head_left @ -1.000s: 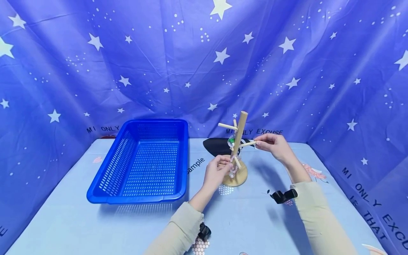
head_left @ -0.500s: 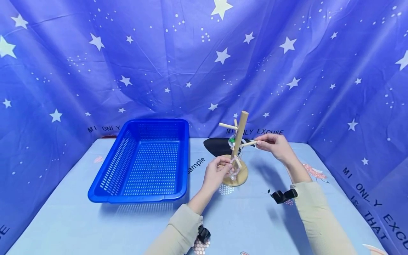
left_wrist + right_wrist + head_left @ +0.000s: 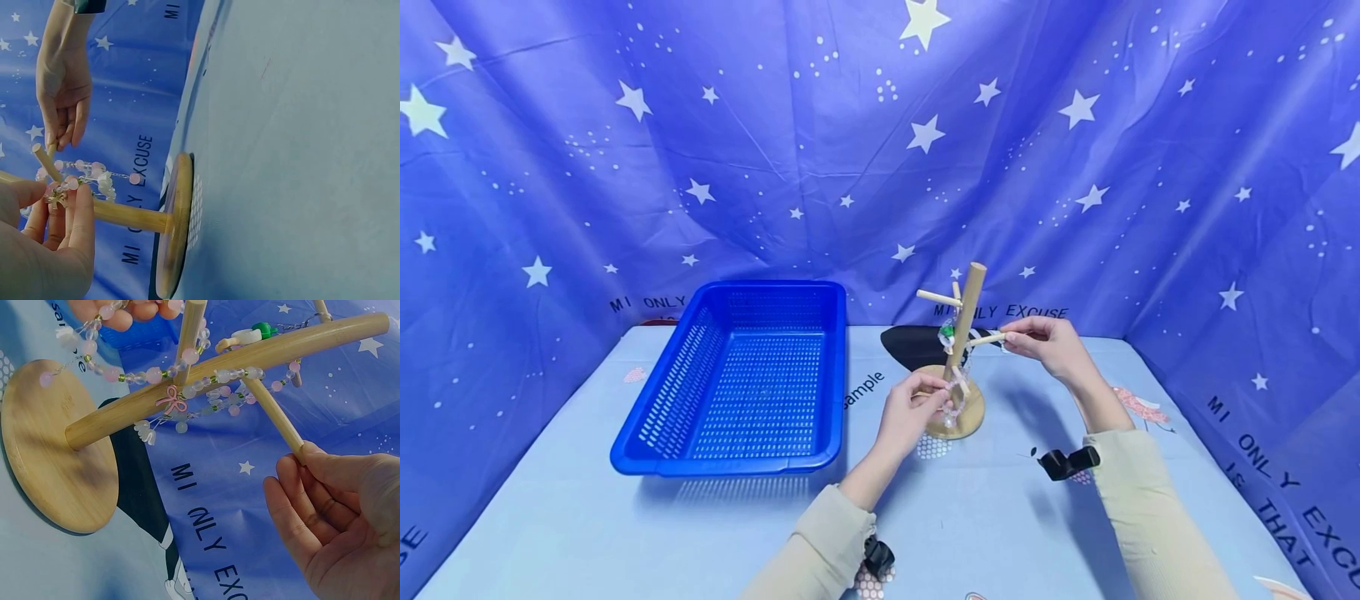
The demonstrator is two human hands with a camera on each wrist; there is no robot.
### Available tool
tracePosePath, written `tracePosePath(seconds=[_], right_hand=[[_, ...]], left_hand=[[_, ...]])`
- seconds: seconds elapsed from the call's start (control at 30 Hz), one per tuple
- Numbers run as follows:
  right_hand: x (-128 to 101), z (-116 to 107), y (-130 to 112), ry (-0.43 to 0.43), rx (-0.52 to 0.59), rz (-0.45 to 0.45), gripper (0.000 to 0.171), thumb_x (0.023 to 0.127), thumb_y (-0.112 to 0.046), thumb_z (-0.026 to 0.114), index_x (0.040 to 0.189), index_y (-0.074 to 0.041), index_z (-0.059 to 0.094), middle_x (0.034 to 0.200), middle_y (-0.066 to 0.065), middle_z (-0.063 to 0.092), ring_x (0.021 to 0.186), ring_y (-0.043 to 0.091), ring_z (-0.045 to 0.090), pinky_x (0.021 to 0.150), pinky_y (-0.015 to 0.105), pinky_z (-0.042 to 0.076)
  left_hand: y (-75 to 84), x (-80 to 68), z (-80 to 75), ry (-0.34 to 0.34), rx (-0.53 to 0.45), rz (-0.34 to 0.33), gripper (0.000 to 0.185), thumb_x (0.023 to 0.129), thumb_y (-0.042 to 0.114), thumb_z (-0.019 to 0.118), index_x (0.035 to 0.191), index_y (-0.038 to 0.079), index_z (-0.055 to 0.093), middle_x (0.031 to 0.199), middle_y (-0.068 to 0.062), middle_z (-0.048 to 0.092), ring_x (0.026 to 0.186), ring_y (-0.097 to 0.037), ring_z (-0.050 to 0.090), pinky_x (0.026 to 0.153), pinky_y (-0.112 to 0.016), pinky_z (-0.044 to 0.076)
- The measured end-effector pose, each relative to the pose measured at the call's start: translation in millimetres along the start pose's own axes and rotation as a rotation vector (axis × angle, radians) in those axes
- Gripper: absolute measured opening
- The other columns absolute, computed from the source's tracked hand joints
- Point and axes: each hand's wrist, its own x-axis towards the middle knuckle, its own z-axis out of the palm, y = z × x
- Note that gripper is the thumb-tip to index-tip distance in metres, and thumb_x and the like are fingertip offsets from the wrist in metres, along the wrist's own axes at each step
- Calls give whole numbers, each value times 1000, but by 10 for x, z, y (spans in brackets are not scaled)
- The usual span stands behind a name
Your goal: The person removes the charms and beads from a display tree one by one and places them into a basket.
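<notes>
A wooden peg stand (image 3: pixel 972 300) with a round base (image 3: pixel 962 417) stands upright on the table. My left hand (image 3: pixel 912 414) pinches a pink-and-clear beaded bracelet (image 3: pixel 154 375) by its left side. In the right wrist view the bracelet loops round the low front peg (image 3: pixel 189 337), and a pink bow charm (image 3: pixel 172 399) shows on the beads. Thumb and fingers of my right hand (image 3: pixel 1051 343) pinch the tip of the right-hand peg (image 3: pixel 281 415). More beads hang near that peg's root. A charm with a green piece (image 3: pixel 265 329) hangs by a chain from a rear peg.
A blue perforated basket (image 3: pixel 838 400) stands to the left of the stand. The table (image 3: pixel 970 517) has a printed light-blue cloth, and a starry blue curtain (image 3: pixel 850 150) hangs round its back and sides. Upper-left peg (image 3: pixel 937 297) juts out bare.
The left hand has shifted the bracelet slightly rightward, from beside the low front peg to round its tip. The right hand keeps its pinch on the other peg.
</notes>
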Motion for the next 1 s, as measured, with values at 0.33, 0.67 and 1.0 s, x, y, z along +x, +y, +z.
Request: tracePosePath(seconds=[0.33, 0.67, 1.0], right_hand=[[7, 7, 3, 0, 25, 5, 29, 97, 2, 59, 118, 22, 56, 88, -10, 72, 85, 3, 72, 82, 19, 58], [-8, 11, -13, 11, 18, 18, 32, 97, -1, 60, 121, 20, 56, 87, -12, 72, 86, 3, 72, 83, 19, 58], [-10, 25, -8, 15, 4, 31, 37, 98, -3, 60, 124, 21, 53, 88, -12, 71, 84, -1, 70, 83, 18, 58]], left_hand=[[55, -36, -22, -4, 5, 17, 15, 95, 6, 64, 106, -5, 66, 104, -24, 68, 97, -44, 68, 82, -36, 62], [114, -69, -24, -16, 51, 57, 16, 95, 9, 64, 107, -2, 66, 107, -20, 69, 90, -21, 70, 77, -21, 58], [180, -101, -25, -47, 74, 103, 15, 96, 9, 64, 106, -1, 66, 109, -19, 68, 84, -5, 62, 78, -17, 54]])
